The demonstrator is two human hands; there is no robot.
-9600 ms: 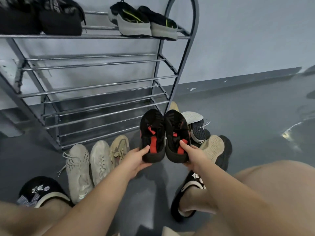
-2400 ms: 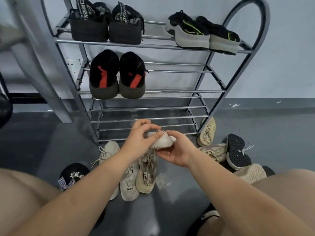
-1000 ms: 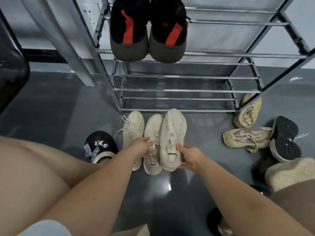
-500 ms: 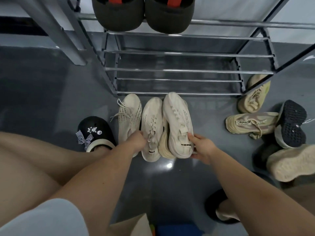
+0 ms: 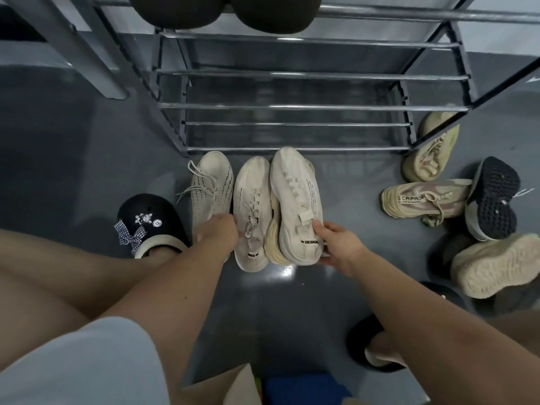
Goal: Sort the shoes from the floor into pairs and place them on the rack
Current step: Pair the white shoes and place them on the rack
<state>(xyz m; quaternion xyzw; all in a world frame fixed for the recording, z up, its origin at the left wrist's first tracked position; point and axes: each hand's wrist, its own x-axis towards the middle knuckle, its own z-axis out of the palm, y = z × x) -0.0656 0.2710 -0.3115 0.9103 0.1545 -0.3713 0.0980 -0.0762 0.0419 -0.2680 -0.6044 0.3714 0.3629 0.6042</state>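
Crouching before the rack [image 5: 292, 108], the person has a cream pair in hand at floor level. The right hand [image 5: 340, 247] grips the heel end of the right cream sneaker [image 5: 295, 200], which is tipped onto its side so its pale sole edge shows. The left hand [image 5: 217, 233] rests with curled fingers at the heel of the left cream sneaker [image 5: 252, 206]; whether it truly clasps that shoe or only presses on it cannot be told, since the fingers are hidden. The two shoes touch along their length, toes just short of the rack's bottom front bar.

As for progress, one dark pair [image 5: 228, 10] already sits on a shelf at the top edge of the view; higher shelves are out of sight. Left on the floor are a laced white sneaker [image 5: 211, 185] just beside the left hand, and, well apart on the right, two tan sneakers [image 5: 423, 176], a black-soled shoe [image 5: 492, 197] lying sole-up, and a beige shoe [image 5: 496, 264] also overturned. So most of the sorting seems still ahead.

The lower shelves show bare bars with open space between them, likely room for this pair. The front bars and the slanted side frame at right are the edges to clear when lifting; the person's own clog [image 5: 149, 220] crowds the left side.
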